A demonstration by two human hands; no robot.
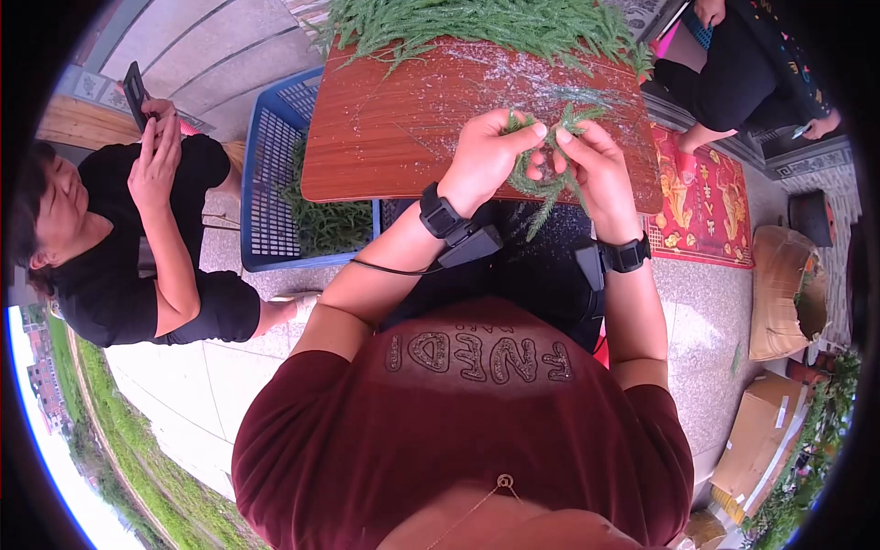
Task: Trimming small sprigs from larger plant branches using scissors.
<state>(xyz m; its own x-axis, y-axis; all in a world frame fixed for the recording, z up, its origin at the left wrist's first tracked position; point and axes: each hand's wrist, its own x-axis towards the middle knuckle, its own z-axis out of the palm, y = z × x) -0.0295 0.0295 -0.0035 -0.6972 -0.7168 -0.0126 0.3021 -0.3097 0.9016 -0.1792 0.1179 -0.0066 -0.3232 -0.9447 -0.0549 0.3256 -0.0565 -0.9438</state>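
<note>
Both my hands are raised over the near edge of a brown wood-topped table (385, 128), close together. Between them is a green artificial foliage sprig (547, 190), its feathery fronds hanging down past my fingers. My left hand (486, 154) pinches it with thumb and fingertips from the left. From the right, my right hand (600, 170) pinches another part, thumb against fingers. The thumbs nearly meet; the exact spot they grip is hidden. A large pile of similar green sprigs (477, 26) covers the table's far side, and pale flakes are scattered over the wood.
A blue plastic basket (262, 197) with green sprigs (332, 227) stands left of the table. A person in black (119, 229) sits at the left, holding a phone (136, 94). Another person (733, 78) is at the far right, beyond a red patterned mat (710, 220). Cardboard boxes (756, 431) stand at right.
</note>
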